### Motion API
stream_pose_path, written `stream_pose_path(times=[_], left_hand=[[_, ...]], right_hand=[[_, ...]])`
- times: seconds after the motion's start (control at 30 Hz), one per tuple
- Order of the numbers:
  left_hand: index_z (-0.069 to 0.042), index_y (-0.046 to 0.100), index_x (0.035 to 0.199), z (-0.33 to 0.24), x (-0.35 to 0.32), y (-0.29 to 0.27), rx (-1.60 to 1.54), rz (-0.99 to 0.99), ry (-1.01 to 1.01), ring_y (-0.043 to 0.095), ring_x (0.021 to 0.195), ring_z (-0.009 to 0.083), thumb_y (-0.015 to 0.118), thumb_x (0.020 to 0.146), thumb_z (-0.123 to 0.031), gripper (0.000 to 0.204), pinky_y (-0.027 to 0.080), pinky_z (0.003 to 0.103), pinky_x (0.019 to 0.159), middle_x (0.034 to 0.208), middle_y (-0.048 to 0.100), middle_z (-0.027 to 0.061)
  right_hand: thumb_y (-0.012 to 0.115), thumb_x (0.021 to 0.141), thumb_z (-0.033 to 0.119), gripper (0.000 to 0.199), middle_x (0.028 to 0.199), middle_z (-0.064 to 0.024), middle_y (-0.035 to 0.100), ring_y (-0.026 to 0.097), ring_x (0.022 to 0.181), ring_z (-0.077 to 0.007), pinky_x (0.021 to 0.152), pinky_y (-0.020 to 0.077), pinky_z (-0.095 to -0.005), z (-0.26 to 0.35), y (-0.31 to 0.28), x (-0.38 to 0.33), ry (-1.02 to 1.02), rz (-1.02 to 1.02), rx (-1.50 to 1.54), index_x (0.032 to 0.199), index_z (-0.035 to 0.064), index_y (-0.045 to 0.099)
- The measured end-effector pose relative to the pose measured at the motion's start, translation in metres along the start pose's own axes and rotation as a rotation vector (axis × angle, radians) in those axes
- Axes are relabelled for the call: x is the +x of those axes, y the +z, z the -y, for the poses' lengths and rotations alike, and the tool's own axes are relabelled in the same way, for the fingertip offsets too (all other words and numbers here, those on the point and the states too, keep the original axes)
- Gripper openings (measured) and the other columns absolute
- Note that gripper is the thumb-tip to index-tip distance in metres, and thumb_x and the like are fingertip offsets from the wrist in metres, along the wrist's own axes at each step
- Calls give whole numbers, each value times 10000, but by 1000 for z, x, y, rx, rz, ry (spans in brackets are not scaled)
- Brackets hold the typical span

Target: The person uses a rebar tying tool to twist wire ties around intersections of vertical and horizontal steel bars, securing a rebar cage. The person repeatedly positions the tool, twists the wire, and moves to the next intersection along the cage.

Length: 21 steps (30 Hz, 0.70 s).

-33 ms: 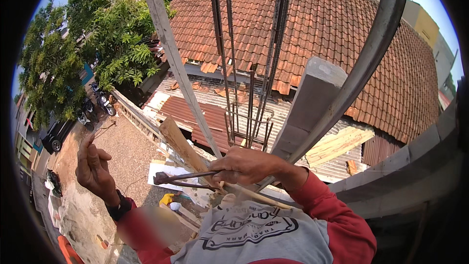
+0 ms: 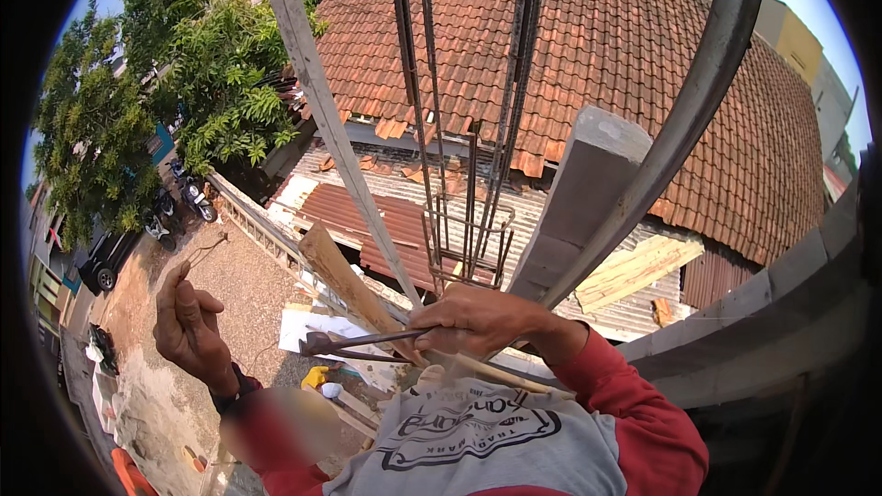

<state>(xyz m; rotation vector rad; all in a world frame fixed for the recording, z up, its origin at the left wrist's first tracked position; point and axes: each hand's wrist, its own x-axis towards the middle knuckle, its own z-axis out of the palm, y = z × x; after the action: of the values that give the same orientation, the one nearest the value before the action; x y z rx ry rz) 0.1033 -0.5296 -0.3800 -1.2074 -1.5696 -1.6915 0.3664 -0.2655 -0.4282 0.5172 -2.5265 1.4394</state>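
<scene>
- The right hand is in front of the chest, its fingers curled and clamped around the handles of dark metal pincers.
- The pincers lie nearly level, with their head pointing left beyond the fist; the two handles stand slightly apart, and their far ends are hidden by the hand.
- The left hand is raised at the left, well apart from the pincers, its fingers close together around one end of a thin wire.
- The wire's bent free end sticks out past the fingertips, over gravel ground seen far below.
- Between the hands there is open air, broken only by the pincers' head; around the left hand the room is widest.
- Just beyond the right fist, a rough wooden plank and a slim pale pole slant down toward it, crowding that side; contact cannot be told.
- Upright steel bars with bent ties rise beyond the knuckles.
- A grey block post and a curved metal pole bound the space right of the bars, near the right wrist.
- A grey block wall edges the far right, past the red sleeve.
- Farther off, a tiled roof fills the upper background.
</scene>
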Motion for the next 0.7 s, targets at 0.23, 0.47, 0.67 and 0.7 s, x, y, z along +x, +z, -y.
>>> stream_pose_path(times=[0.23,0.47,0.67,0.7], left_hand=[[47,687,1261,-15,-75,129,-321,273,-369,459,521,9,587,1109,-205,311,303,195,479,620,626,1],[72,655,1278,-23,-68,224,-920,595,-970,365,463,2,544,1124,-256,379,256,190,427,623,577,-20],[64,645,1268,-5,-80,255,-1169,632,-1150,371,456,18,574,1114,-279,382,265,187,413,632,575,-26],[63,643,1270,-2,-81,258,-1193,627,-1151,376,460,17,576,1114,-283,385,269,185,413,634,575,-26]], right_hand=[[657,1025,408,364,1445,-239,556,514,1365,-398,1122,407,-553,15,19,-76,-140,-827,13,921,62,705],[644,1058,386,298,1532,-257,471,390,1480,-538,1167,359,-724,32,29,-92,-158,-1184,127,973,108,576],[592,1083,373,287,1351,-232,527,541,1257,-445,1008,504,-638,54,11,-87,-197,-1402,-463,1032,97,538],[579,1088,371,287,1282,-241,574,631,1140,-418,931,572,-584,56,8,-85,-252,-1364,-430,1071,90,524]])
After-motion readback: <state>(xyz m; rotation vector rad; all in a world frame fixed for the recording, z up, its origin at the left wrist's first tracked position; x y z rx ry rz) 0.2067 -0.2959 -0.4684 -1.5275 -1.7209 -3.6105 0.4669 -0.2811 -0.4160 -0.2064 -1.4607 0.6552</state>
